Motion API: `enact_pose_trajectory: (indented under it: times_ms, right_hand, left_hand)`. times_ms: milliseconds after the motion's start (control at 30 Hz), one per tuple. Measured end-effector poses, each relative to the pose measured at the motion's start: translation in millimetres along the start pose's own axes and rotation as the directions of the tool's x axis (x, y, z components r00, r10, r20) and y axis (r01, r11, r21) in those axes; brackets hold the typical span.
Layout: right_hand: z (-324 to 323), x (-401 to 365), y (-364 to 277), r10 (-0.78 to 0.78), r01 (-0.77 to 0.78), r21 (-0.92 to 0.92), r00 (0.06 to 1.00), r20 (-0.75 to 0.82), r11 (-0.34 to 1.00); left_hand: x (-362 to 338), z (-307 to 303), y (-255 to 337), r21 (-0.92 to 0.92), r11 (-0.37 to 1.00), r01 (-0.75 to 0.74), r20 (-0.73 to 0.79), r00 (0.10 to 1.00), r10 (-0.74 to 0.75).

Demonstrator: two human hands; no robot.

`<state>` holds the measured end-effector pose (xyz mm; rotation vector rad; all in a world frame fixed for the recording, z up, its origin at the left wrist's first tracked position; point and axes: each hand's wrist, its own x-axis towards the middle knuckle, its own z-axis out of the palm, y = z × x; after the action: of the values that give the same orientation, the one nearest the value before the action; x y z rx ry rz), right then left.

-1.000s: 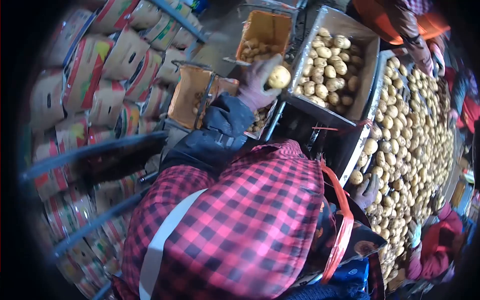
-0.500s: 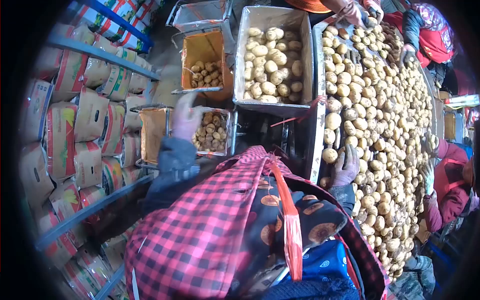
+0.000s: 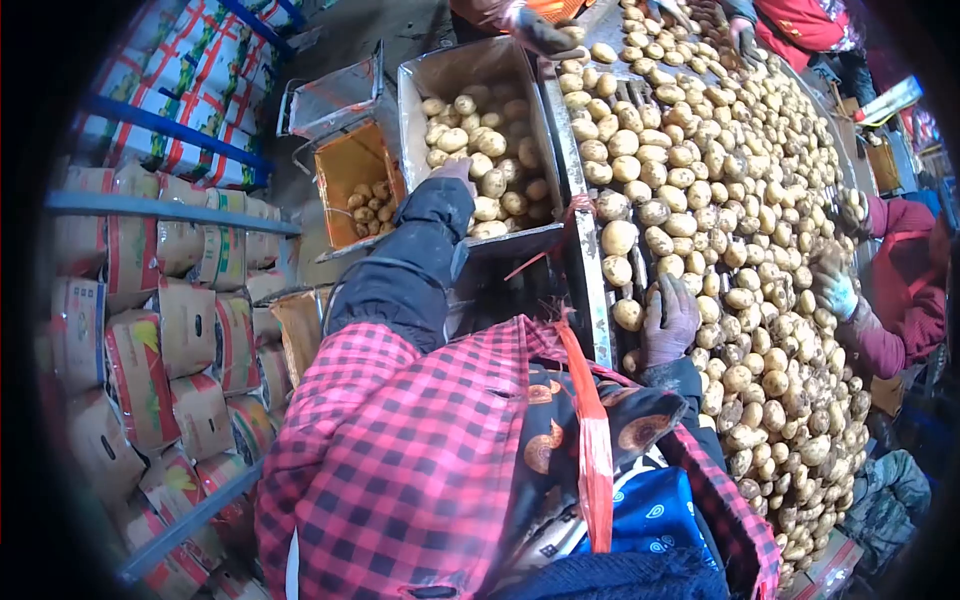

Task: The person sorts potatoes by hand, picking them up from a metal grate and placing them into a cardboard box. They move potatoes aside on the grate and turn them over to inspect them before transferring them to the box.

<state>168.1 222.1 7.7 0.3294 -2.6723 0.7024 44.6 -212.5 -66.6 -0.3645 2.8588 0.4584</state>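
My left hand (image 3: 456, 173) reaches into the large lined box (image 3: 528, 240) among pale potatoes (image 3: 487, 143). The dark sleeve and the angle hide most of its fingers, so I cannot see whether a potato is in them. My right hand (image 3: 670, 320), in a greyish-purple glove, lies with fingers stretched over potatoes (image 3: 735, 300) at the near left edge of the sorting table (image 3: 590, 290). Those potatoes are heaped thickly, some with dark soil on them.
A smaller orange-lined crate (image 3: 335, 205) with a few potatoes stands left of the box, below a wire-framed bin (image 3: 335, 100). Stacked cartons (image 3: 185, 320) fill the left behind blue rails (image 3: 170, 212). Co-workers' gloved hands (image 3: 835, 285) work at the table's far sides.
My left hand has swung from above the smaller crates up and right into the large box. My right hand stays on the potatoes. The view has turned and shifted.
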Motion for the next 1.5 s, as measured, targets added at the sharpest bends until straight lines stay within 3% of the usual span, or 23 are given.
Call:
enact_pose_trajectory:
  times_ms: [33, 67, 100, 133, 167, 200, 267, 333, 467, 633, 800, 867, 900, 967, 1033, 1200, 1267, 1300, 1333, 1367, 1433, 1467, 1500]
  right_hand:
    - [-0.1, 0.4, -1.0, 0.007, -0.007, 0.01, 1.0, -0.008, 1.0]
    - [-0.5, 1.4, -2.0, 0.014, -0.014, 0.019, 1.0, -0.013, 1.0]
    - [-0.8, 2.2, -3.1, 0.02, -0.02, 0.028, 1.0, -0.019, 0.999]
    - [-0.8, 3.3, -4.0, 0.022, -0.021, 0.027, 0.999, -0.029, 0.999]
    - [-1.1, 4.0, -4.6, 0.02, -0.019, 0.027, 0.999, -0.036, 0.999]
    - [-1.1, 3.5, -5.1, 0.013, -0.012, 0.026, 0.999, -0.038, 1.0]
    - [0.1, 3.0, -3.3, -0.006, 0.007, 0.019, 0.999, -0.036, 1.0]
    - [3.2, 1.7, 0.2, -0.027, 0.027, 0.029, 0.999, -0.033, 0.999]
    - [5.9, -0.1, 5.0, -0.07, 0.072, 0.043, 0.997, -0.028, 0.996]
    - [5.6, 1.5, 1.7, -0.054, 0.052, 0.102, 0.998, 0.019, 0.993]
    - [13.7, -1.2, 4.3, -0.055, 0.056, 0.116, 0.998, -0.01, 0.992]
    - [9.4, 1.2, 3.9, -0.042, 0.043, 0.106, 0.999, -0.011, 0.993]
    - [6.8, 3.2, 0.9, -0.072, 0.073, 0.074, 0.997, -0.02, 0.995]
    - [7.8, 4.4, 1.8, -0.073, 0.075, 0.078, 0.997, -0.035, 0.994]
    - [11.0, 4.4, 8.0, -0.059, 0.062, 0.085, 0.998, -0.033, 0.994]
    - [9.6, 10.2, 5.8, -0.055, 0.055, 0.007, 0.998, 0.014, 0.998]
    - [8.0, 17.1, -1.0, -0.041, 0.048, -0.045, 0.99, 0.135, 0.998]
    - [11.9, 21.2, -7.3, -0.088, 0.1, -0.073, 0.985, 0.149, 0.992]
    - [17.0, 23.1, -17.1, -0.132, 0.149, -0.099, 0.978, 0.164, 0.984]
    - [24.0, 21.4, -34.6, -0.067, 0.119, -0.229, 0.973, 0.22, 0.966]
    - [35.3, 28.7, -43.5, -0.173, 0.221, -0.193, 0.956, 0.239, 0.956]
    - [41.0, 27.0, -41.0, -0.146, 0.213, -0.211, 0.944, 0.295, 0.954]
    - [36.8, 28.5, -43.7, -0.145, 0.211, -0.179, 0.935, 0.325, 0.961]
  left_hand:
    - [8.8, 14.0, -9.1, 0.074, 0.997, -0.009, -0.02, 1.0, 0.011]
    - [5.4, 13.4, -12.1, -0.385, 0.923, 0.023, 0.028, 1.0, -0.014]
    - [-3.1, 12.6, -14.1, -0.758, 0.648, 0.074, 0.083, 0.996, -0.016]
    - [-13.6, 12.8, -15.4, -0.964, 0.232, 0.128, 0.133, 0.991, 0.005]
    - [-42.2, -13.0, 0.0, -0.955, -0.189, 0.227, 0.217, 0.974, 0.07]
    - [-67.4, -22.4, -0.3, -0.857, -0.468, 0.217, 0.127, 0.968, 0.217]
    - [-107.6, -33.7, 5.1, -0.603, -0.759, 0.247, 0.029, 0.957, 0.289]
    - [-133.8, -37.1, 5.2, -0.481, -0.816, 0.32, 0.007, 0.932, 0.362]
    - [-164.7, -29.3, -11.7, -0.397, -0.825, 0.403, -0.026, 0.893, 0.449]
    - [-202.4, -37.2, -25.9, -0.485, -0.83, 0.277, 0.219, 0.957, 0.191]
    - [-242.1, -53.2, -66.1, -0.475, -0.865, 0.165, 0.221, 0.973, 0.065]
    - [-267.3, -59.5, -108.4, -0.61, -0.79, -0.062, 0.123, 0.977, -0.172]
    - [-276.8, -38.8, -146.5, -0.555, -0.775, -0.302, 0.141, 0.884, -0.446]
    - [-298.0, -33.4, -210.8, -0.482, -0.756, -0.443, 0.208, 0.78, -0.59]
    - [-307.9, -6.0, -225.8, -0.603, -0.637, -0.48, 0.182, 0.695, -0.696]
    - [-287.8, 34.9, -187.9, -0.819, -0.527, -0.229, 0.262, 0.667, -0.697]
    - [-250.4, 11.4, -106.5, -0.974, -0.13, -0.185, -0.066, 0.783, -0.618]
    - [-238.4, -5.7, -49.2, -0.949, 0.189, -0.254, -0.313, 0.841, -0.441]
    - [-220.9, -10.2, -17.1, -0.941, 0.174, -0.289, -0.328, 0.906, -0.268]
    - [-199.2, 4.4, 0.0, -0.911, 0.306, -0.275, -0.321, 0.941, -0.108]
    - [-176.3, -2.0, 69.8, -0.782, 0.458, -0.423, -0.397, 0.904, 0.156]
    - [-173.8, -0.8, 100.0, -0.846, 0.364, -0.39, -0.341, 0.92, 0.195]
    - [-175.3, -14.0, 121.8, -0.752, 0.416, -0.512, -0.396, 0.855, 0.336]
